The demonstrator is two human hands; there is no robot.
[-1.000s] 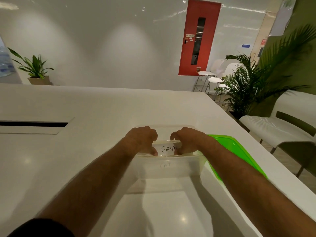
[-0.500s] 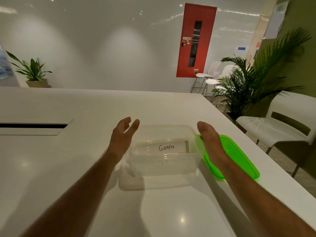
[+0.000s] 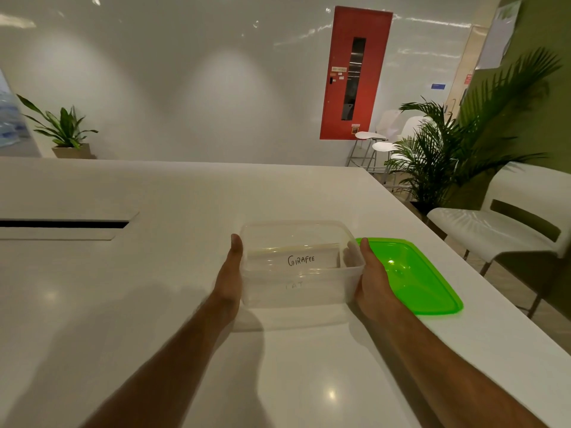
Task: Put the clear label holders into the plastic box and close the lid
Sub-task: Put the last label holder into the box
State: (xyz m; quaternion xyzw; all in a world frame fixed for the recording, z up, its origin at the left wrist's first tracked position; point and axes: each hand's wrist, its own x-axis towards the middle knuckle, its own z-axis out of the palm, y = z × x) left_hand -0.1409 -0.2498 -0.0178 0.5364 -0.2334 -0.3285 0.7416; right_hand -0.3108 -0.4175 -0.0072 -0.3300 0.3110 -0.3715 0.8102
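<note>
**Both hands on the sides of the open box**

The plastic box (image 3: 301,291) stands on the white table (image 3: 154,304), near the right edge, and it is open on top. Inside it lie the clear label holders (image 3: 296,259); the upper one carries a paper with the handwritten word "GIRAFEE", and a second, fainter word shows through the front wall (I cannot read it surely).

The left hand (image 3: 228,279) lies flat against the left wall of the box, with the thumb stretched along the rim. The right hand (image 3: 372,278) presses on the right wall in the same way; its fingers seem to reach around the far side, where they look blurred through the plastic. So the two hands are apart, with the box between them, touching it on both sides.

The green lid (image 3: 414,276) lies flat on the table just beside the box, on its right, close to the right table edge. The right hand is between the box and the lid.
</note>
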